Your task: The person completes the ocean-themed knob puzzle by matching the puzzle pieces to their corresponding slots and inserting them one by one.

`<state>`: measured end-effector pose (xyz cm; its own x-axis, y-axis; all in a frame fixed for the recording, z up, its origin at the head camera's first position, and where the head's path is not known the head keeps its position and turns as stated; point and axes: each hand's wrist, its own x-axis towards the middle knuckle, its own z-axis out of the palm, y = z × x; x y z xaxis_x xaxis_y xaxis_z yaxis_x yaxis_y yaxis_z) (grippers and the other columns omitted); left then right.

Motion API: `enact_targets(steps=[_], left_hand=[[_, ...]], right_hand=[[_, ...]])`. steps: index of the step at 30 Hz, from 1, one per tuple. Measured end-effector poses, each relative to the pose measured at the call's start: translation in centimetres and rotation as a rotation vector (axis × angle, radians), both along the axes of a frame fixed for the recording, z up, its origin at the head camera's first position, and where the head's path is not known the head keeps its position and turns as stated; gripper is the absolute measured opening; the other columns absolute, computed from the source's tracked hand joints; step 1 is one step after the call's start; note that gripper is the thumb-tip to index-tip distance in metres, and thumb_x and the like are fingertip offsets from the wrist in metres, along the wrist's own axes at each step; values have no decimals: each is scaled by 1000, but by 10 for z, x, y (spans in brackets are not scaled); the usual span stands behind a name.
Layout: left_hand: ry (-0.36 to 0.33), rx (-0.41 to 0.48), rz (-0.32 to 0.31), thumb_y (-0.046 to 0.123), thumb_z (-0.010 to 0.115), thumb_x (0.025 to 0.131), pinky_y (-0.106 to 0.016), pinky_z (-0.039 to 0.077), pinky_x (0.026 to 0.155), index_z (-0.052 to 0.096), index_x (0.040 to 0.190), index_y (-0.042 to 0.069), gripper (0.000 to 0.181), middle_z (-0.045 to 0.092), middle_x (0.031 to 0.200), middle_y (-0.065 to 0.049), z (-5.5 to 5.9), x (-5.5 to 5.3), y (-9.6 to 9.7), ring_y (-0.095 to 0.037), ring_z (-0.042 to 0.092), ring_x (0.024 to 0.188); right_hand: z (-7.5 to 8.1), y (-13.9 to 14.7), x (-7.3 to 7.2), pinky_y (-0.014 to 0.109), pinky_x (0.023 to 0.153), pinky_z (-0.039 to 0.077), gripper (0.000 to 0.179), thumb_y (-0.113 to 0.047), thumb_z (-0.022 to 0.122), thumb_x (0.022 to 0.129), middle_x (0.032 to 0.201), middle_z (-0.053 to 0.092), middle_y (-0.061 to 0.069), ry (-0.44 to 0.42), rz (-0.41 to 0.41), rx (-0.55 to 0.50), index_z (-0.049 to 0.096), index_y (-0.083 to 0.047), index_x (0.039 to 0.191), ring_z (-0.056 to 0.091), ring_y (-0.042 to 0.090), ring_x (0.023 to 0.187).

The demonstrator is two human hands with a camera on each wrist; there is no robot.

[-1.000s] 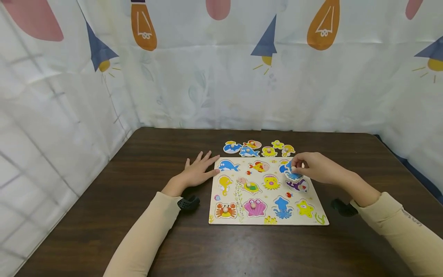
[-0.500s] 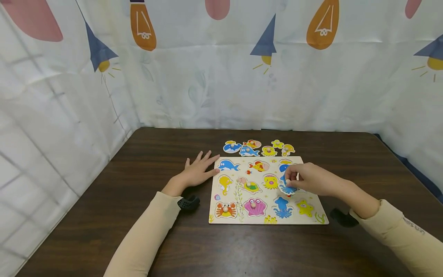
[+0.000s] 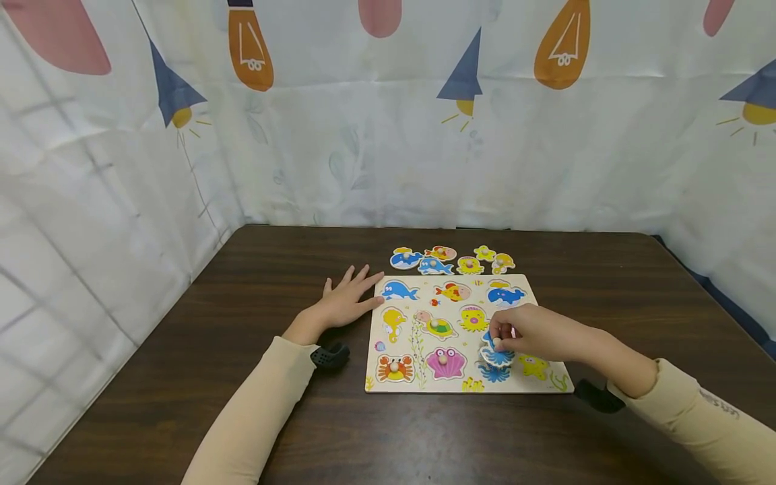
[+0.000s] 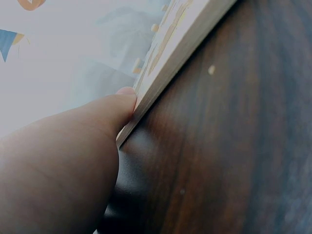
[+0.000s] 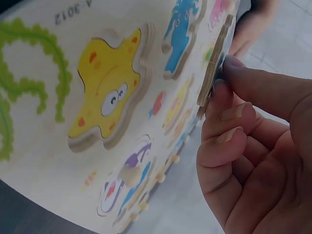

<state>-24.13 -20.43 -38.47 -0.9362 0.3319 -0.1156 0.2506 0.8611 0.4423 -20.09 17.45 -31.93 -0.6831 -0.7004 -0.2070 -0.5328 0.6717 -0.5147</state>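
My right hand (image 3: 539, 332) pinches a blue squid puzzle piece (image 3: 496, 356) by its knob, just over the squid recess (image 3: 494, 374) of the wooden puzzle board (image 3: 418, 386). In the right wrist view the squid piece (image 5: 214, 66) appears edge-on between thumb and fingertips, raised off the board. At the board's left edge my left hand (image 3: 339, 303) lies with fingers spread, its thumb resting on the rim. Crab (image 3: 395, 368), shell (image 3: 445, 364) and turtle (image 3: 438, 325) pieces with knobs sit in the board. A purple piece (image 5: 127, 174) sits in its slot in the right wrist view.
Behind the board lie several loose knobbed pieces, among them a blue whale (image 3: 435, 265), a yellow octopus (image 3: 470, 265) and a yellow star (image 3: 484, 253). The dark wooden table (image 3: 291, 431) reaches back to a patterned curtain (image 3: 388, 148).
My right hand has carried the squid piece from the board's upper right down toward the squid recess, uncovering the whale recess. My left hand has stayed in place.
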Motion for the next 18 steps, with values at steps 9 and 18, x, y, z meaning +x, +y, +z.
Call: enact_targets(steps=[9,18], left_hand=[[-2,0,2,54,47,106,-74,-7,113,25,166,25,70,8,171,-12,1,1,0,-39,-3,156],[-4,-2,4,54,48,106,-74,-7,113,25,166,25,70,8,171,-12,2,1,0,-39,-3,156]], right_hand=[[-7,-4,6,23,60,41,13,-19,76,95,77,55,-10,-20,26,13,64,-21,90,51,7,71],[-14,-6,8,23,59,39,15,-21,76,95,75,54,-11,-36,29,27,63,-22,88,50,6,67]])
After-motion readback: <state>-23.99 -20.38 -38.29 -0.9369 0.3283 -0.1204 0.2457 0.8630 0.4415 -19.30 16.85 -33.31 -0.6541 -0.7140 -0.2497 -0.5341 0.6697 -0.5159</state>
